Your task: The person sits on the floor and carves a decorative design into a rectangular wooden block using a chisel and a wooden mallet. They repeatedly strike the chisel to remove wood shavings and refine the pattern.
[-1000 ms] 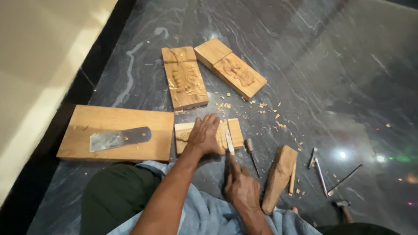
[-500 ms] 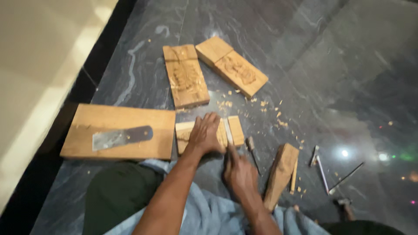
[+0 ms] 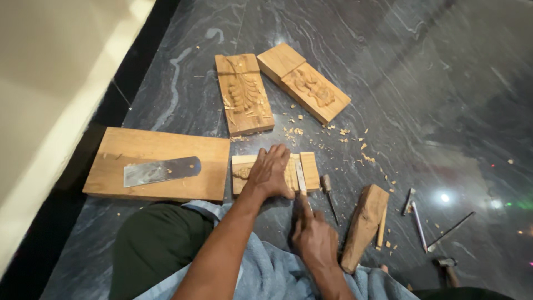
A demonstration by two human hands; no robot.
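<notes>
A chisel [image 3: 300, 176] is being gripped by the right hand [image 3: 314, 239], its blade being laid across a small carved wooden block [image 3: 308, 170] on the dark stone floor [image 3: 422, 100]. The block is being pressed flat under the open left hand [image 3: 270, 173], so most of its carving is being hidden. A second chisel [image 3: 328, 191] and a wooden mallet [image 3: 364, 226] are lying just beside the block; a hammer [image 3: 445, 265] is being cut off at the lower edge.
</notes>
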